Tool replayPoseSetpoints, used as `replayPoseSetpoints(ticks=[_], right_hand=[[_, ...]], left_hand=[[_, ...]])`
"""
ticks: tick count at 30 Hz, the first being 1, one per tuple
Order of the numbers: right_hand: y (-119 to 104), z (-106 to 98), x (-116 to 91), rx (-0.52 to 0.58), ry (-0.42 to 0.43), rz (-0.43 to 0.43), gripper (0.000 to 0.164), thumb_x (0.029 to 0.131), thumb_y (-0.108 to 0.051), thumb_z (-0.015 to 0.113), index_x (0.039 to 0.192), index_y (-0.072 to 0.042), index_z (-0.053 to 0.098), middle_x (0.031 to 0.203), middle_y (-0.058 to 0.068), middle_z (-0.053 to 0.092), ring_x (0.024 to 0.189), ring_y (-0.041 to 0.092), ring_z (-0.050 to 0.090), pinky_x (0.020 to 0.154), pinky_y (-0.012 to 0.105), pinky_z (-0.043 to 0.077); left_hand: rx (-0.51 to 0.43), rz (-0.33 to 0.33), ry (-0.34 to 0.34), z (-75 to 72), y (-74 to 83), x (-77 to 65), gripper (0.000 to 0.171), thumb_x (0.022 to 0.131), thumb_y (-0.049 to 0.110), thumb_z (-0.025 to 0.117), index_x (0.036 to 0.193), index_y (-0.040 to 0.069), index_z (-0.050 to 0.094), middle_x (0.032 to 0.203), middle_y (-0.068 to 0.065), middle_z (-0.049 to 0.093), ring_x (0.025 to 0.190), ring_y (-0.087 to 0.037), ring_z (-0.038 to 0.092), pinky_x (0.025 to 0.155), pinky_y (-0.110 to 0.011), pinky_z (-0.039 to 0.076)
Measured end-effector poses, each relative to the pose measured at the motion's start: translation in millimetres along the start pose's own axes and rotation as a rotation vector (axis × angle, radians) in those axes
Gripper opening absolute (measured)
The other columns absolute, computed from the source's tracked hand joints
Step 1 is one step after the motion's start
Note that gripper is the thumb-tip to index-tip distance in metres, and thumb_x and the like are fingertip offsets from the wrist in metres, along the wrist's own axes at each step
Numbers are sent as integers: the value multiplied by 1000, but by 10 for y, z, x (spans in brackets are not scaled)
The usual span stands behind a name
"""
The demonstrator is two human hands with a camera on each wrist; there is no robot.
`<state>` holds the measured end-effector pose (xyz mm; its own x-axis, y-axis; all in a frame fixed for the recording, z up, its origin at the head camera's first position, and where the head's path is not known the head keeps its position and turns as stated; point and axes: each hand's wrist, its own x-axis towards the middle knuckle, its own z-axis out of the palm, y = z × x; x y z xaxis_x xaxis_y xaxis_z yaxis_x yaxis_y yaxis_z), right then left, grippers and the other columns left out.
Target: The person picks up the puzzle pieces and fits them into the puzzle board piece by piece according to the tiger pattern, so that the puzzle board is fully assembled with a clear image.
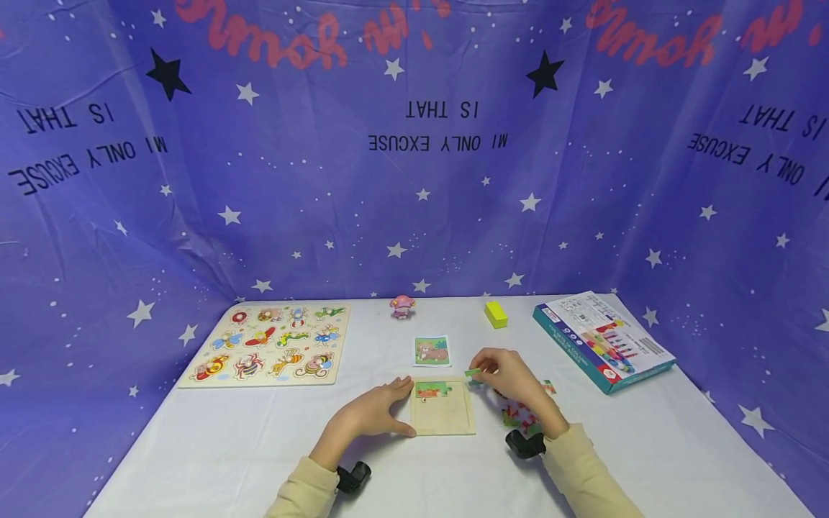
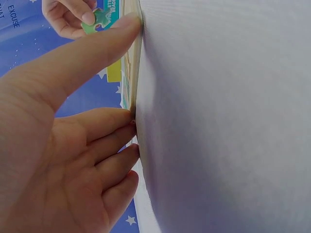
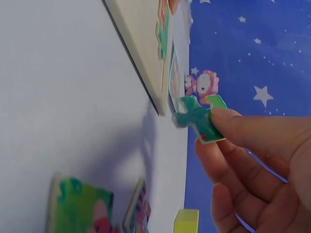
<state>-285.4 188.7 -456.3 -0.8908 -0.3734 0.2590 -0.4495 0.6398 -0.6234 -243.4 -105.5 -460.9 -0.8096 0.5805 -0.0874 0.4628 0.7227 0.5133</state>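
Observation:
A wooden puzzle tray (image 1: 443, 419) lies on the white table, with joined green and red puzzle pieces (image 1: 432, 390) in its upper left corner. My left hand (image 1: 374, 411) rests at the tray's left edge, thumb and fingertips touching its side, fingers fairly straight. Thumb and fingers of my right hand (image 1: 508, 374) pinch a green puzzle piece (image 3: 201, 119) just off the tray's upper right corner. Beneath the right wrist lie several loose puzzle pieces (image 1: 518, 414), partly hidden by the arm. A picture card (image 1: 432, 351) with a brown animal lies behind the tray.
At the left lies a wooden insect puzzle board (image 1: 262, 345). A pink figurine (image 1: 402, 307) and a yellow block (image 1: 496, 314) stand at the back. A teal-edged box (image 1: 602, 342) lies at the right. A purple star-patterned cloth (image 1: 414, 180) hangs behind the table.

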Motion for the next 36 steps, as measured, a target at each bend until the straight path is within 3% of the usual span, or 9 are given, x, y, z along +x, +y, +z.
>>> replayPoseSetpoints(ticks=[7,17,25,36], right_hand=[[-10,97,10,53,-41,-38,13,83,-7,74,95,-12,72,84,-4,66,69,8,58,61,23,50],[-47,243,33,82,-92,-49,13,83,-7,75,95,-13,73,81,-6,62,66,9,56,59,23,50],[-69,308,102,73,-119,-23,14,82,-6,76,94,-13,73,78,-7,61,69,10,55,62,23,50],[-40,310,136,49,-160,51,13,82,-8,76,93,-13,73,77,-5,58,69,13,52,57,24,45]], left_hand=[[-4,-4,-1,3,-4,2,90,77,42,78,145,-2,39,153,-13,33,141,-33,27,115,-50,23],[-13,-2,1,2,-10,-2,90,77,42,79,145,-2,40,153,-14,33,141,-34,28,114,-51,24],[-2,-13,-4,9,-16,7,90,77,43,78,146,0,39,153,-13,33,141,-33,28,114,-50,25],[0,-28,-6,14,-22,21,90,76,43,79,146,2,39,153,-12,33,141,-32,28,114,-49,25]])
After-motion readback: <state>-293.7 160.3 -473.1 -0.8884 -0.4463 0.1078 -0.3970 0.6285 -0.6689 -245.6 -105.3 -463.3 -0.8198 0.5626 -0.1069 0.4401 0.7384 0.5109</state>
